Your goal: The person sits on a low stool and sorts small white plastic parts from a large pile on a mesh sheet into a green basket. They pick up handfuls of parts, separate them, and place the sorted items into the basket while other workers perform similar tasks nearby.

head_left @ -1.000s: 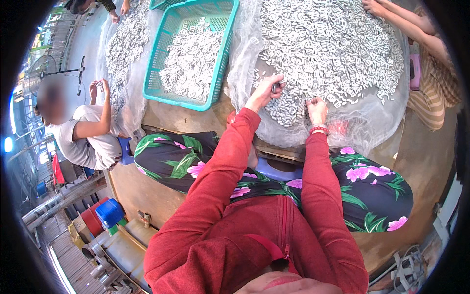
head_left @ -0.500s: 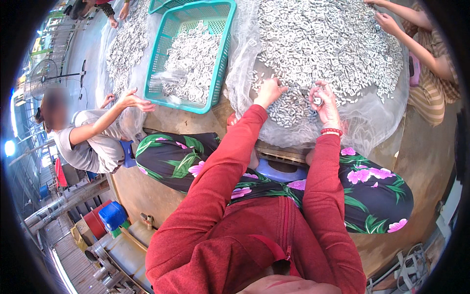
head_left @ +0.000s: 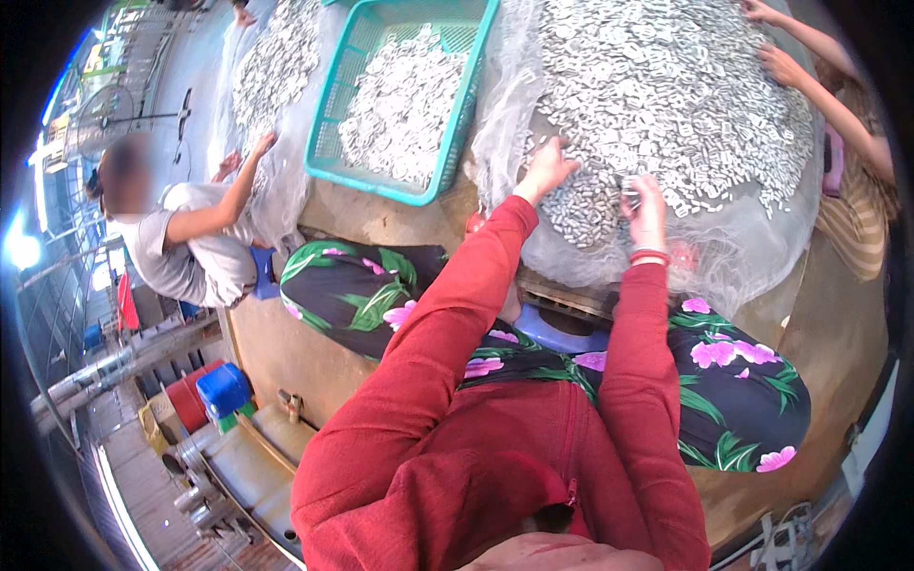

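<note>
Small silvery, slotted metal pieces [head_left: 676, 105] lie in a wide heap on a translucent mesh sheet [head_left: 733, 252] in front of me. A darker cluster of these pieces [head_left: 583, 211] sits at the near edge, between my hands. My left hand [head_left: 547, 171] is over the cluster's left side, thumb and forefinger apart, with nothing visible in it. On the cluster's right, my right hand [head_left: 647, 211] curls around a few metal pieces [head_left: 630, 198]; their exact number is hidden by the fingers.
A teal plastic basket [head_left: 376, 188] holding more pieces stands left of the heap. Beyond it, a co-worker [head_left: 205, 214] sits beside another heap [head_left: 276, 71]. At the far right, another person's hands [head_left: 783, 67] touch my heap's edge. A blue stool [head_left: 562, 328] is beneath me.
The view has shifted, so the scene sits further right. The left co-worker's outstretched hand has drawn back from the basket to the far-left heap. My right hand has turned, still holding pieces.
</note>
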Available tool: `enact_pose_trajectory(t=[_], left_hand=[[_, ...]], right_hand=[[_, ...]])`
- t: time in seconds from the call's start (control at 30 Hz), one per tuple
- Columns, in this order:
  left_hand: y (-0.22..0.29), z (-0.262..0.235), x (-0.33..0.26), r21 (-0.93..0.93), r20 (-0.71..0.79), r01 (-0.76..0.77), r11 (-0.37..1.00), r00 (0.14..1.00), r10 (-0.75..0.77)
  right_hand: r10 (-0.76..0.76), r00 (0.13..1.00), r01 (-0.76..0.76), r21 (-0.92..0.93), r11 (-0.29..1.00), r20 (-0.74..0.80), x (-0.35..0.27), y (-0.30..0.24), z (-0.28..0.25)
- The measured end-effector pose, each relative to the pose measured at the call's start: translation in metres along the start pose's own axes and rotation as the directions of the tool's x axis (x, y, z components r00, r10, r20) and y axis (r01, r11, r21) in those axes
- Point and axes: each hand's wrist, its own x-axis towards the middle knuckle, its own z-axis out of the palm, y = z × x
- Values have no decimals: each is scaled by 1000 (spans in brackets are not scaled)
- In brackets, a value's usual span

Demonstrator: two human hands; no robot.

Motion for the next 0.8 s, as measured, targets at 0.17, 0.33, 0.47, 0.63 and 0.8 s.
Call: enact_pose_trajectory(t=[0.17,0.33,0.47,0.63,0.8], left_hand=[[63,-74,-8,-932,226,211,296,974,17],[83,-170,-31,-979,91,6,202,906,413],[90,-201,-59,-861,146,12,508,963,226],[59,-204,-92,-941,105,66,332,989,103],[51,-226,-93,-996,-63,-73,47,982,180]], right_hand=[[-127,973,92,179,980,192,5,-48,-20],[-67,993,101,-394,914,99,27,-33,-10],[-532,782,462,-875,147,324,93,32,-58],[-471,881,274,-858,434,43,80,58,-38],[-67,996,60,-116,991,-57,54,25,-10]])
